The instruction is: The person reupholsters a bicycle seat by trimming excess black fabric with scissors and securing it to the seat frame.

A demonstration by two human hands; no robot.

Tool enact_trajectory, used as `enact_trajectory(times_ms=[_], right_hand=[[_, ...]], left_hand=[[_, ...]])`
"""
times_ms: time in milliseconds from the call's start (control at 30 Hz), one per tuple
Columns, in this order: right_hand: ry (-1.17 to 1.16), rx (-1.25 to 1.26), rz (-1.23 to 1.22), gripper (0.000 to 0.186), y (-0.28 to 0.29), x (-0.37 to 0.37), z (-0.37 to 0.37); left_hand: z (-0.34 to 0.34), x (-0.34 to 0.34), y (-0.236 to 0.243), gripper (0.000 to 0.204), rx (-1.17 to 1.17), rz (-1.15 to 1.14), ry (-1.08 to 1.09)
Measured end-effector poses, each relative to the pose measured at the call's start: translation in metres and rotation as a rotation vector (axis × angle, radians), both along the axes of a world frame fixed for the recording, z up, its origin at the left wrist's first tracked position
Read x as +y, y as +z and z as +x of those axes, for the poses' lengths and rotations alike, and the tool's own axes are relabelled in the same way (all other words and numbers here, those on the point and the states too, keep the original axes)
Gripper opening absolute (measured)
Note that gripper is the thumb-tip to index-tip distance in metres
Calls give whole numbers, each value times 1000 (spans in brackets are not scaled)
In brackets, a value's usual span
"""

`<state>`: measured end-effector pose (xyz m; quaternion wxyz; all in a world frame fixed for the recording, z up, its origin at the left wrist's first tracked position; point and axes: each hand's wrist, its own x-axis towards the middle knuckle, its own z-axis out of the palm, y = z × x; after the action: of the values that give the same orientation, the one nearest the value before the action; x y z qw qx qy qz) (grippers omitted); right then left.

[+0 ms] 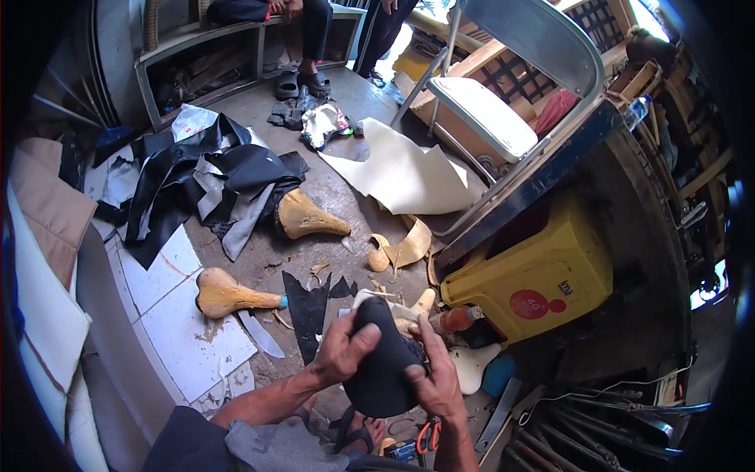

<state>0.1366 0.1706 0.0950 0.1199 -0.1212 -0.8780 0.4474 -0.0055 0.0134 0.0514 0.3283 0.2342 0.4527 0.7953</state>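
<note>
As the left hand [344, 348] and right hand [437, 379], half-curled, pinched opposite edges of the rounded, black, fabric-like piece [381, 371], uneven pressure could have twisted it loose.

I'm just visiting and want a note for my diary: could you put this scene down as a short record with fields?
Left hand: grips the left side of a black pad
Right hand: grips the same pad's right side
Left of the pad: a knife and a tan saddle-shaped piece
Farther left: a heap of black sheets
Beyond: a cream sheet and a folding chair
Right: a yellow plastic stool
</note>
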Motion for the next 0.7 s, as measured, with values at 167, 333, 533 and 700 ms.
enact_trajectory(times_ms=[167, 333, 533, 700], right_hand=[[-69, 66, -263, 93, 3, -4, 4], [-26, 86, 218, 90, 13, -20, -12], [-128, 347, 314, 87, -17, -33, -5], [-167, 280, 233, 55, -18, -55, -12]], left_hand=[[-7, 6, -10, 38, 234, -96, 338], [-27, 14, 20, 42, -325, 147, 369], [-47, -1, 30, 44, -394, 440, 491], [-51, -10, 26, 41, -333, 492, 539]])
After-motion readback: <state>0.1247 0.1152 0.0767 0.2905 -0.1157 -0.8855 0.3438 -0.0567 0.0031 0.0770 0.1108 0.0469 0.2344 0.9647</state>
